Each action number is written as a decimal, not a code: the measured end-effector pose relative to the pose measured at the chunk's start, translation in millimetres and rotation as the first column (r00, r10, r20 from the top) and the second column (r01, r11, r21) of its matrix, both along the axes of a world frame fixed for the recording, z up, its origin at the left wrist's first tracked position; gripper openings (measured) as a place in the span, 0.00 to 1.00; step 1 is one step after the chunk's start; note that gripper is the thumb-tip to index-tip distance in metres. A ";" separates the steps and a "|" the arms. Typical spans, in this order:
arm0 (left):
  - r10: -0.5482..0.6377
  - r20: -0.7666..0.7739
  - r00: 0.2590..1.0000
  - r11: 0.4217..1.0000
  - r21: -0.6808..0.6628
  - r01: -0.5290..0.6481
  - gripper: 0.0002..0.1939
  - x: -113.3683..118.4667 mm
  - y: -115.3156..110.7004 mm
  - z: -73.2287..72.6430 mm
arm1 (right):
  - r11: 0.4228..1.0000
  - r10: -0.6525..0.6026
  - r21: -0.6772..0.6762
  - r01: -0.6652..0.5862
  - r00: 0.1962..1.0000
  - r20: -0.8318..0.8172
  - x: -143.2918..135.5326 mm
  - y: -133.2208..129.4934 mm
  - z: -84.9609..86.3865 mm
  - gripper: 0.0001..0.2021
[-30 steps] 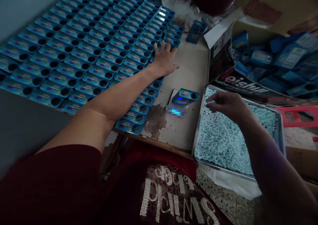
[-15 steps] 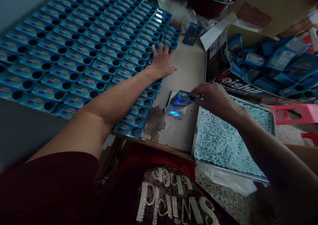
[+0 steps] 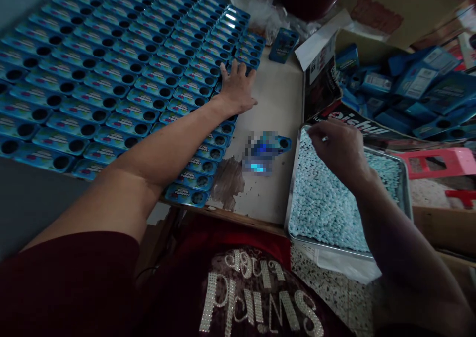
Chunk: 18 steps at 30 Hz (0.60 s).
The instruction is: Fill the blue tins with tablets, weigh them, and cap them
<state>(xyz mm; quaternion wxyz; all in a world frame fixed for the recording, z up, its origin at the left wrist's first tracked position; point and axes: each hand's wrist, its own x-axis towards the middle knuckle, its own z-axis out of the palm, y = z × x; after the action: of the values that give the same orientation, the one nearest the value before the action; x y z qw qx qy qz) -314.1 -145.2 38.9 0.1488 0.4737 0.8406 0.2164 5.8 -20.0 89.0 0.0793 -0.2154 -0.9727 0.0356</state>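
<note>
My left hand [image 3: 237,86] lies with spread fingers at the right edge of the rows of blue boxes [image 3: 122,86], holding nothing. Each box has a round dark hole at one end. Over the metal tray of pale blue pellets [image 3: 320,213] is my right hand [image 3: 336,146], its fingers pressed together around small pieces that barely show. Between the hands, a single blue box [image 3: 284,143] rests on a small device with a lit blue display [image 3: 257,167], partly blurred out.
One blue box [image 3: 283,45] stands upright at the back of the table [image 3: 273,99]. At right, an open carton [image 3: 320,91] holds many blue boxes. Behind are a dark red bowl [image 3: 316,2] and clear plastic bags [image 3: 256,5]. A pink plastic piece [image 3: 459,162] lies far right.
My right hand has moved right, from the hole end of the single box to over the pellet tray. My left hand stays spread at the box rows. The view has shifted slightly.
</note>
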 end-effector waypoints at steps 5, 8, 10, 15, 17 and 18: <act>-0.011 -0.034 0.999 0.999 0.034 0.012 0.62 -2.9 4.4 -5.0 | 0.996 0.065 -0.079 -0.041 0.939 0.339 87.3 -0.8 -53.0 0.24; -0.003 -0.046 0.999 1.000 0.001 0.003 0.63 -3.0 4.9 -5.9 | 0.992 0.103 -0.103 -0.067 0.909 0.405 116.7 -11.7 -69.7 0.22; -0.003 -0.009 1.000 1.000 -0.010 0.003 0.65 -3.0 4.4 -5.8 | 0.984 0.120 -0.170 -0.048 0.885 0.450 125.8 -10.2 -70.6 0.15; -0.012 -0.048 0.999 1.000 0.013 0.013 0.61 -1.9 3.1 -4.3 | 0.942 -0.044 -0.298 0.156 0.936 0.349 129.9 12.1 -55.5 0.09; 0.000 -0.100 0.995 1.000 0.005 0.000 0.58 -0.6 2.9 -3.4 | 0.907 -0.171 -0.334 0.255 0.950 0.260 128.0 16.2 -49.1 0.11; 0.007 -0.117 0.993 1.000 0.001 -0.007 0.57 0.0 2.9 -3.0 | 0.891 -0.205 -0.355 0.283 0.948 0.242 126.5 16.5 -46.5 0.12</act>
<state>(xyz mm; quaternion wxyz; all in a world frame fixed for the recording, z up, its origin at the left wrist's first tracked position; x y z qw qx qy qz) -314.1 -142.4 35.9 0.0982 0.4827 0.8495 0.1889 132.3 -3.5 42.5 -0.0580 -0.3501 -0.9145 0.1943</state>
